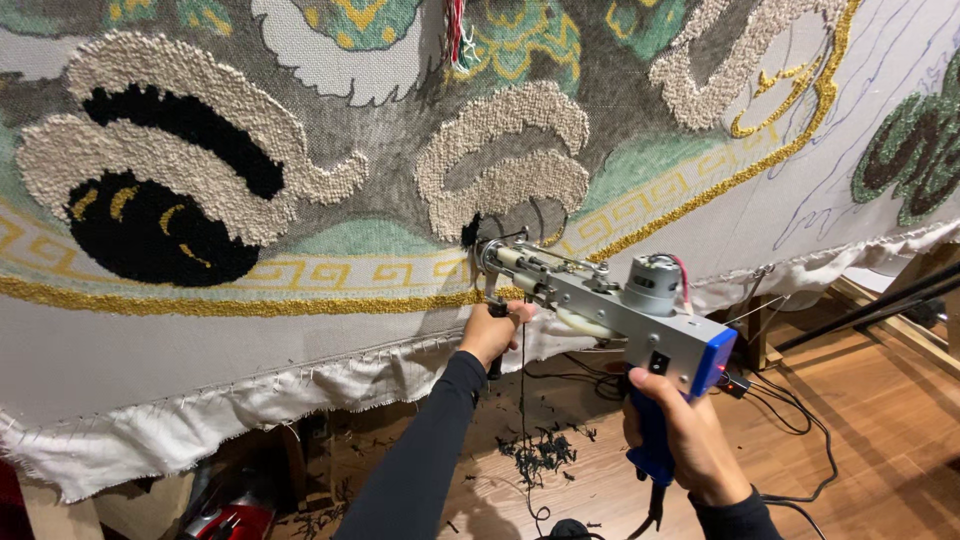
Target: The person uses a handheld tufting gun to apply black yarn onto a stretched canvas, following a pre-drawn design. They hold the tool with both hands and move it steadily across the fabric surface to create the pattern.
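**Tufting gun pressed nose-first into hanging cloth**

Held in 2 hands: 1 tufting gun, grey metal body with a blue rear end and a blue pistol handle. Right hand wrapped tight around that blue handle, low and nearest the camera; left hand closed in a firm grip on the dark front handle, just below the gun's nose. Long axis of the gun ran from lower right up to upper left, needle end touching the backing cloth at a small black patch between the cream scrolls and the gold band. Lay up and to the left of the right-hand grip, so; left hand the nearer of the 2 to the contact point, almost against the cloth.

Counted on the gun: 1 round grey motor on top, 1 black switch on the side. Hung from the nose, 1 thin dark yarn strand, dropping toward the wooden floor. Scattered below on that floor: dark yarn clippings, too many and too small to count. Black cables trailed off to the right; number unclear.
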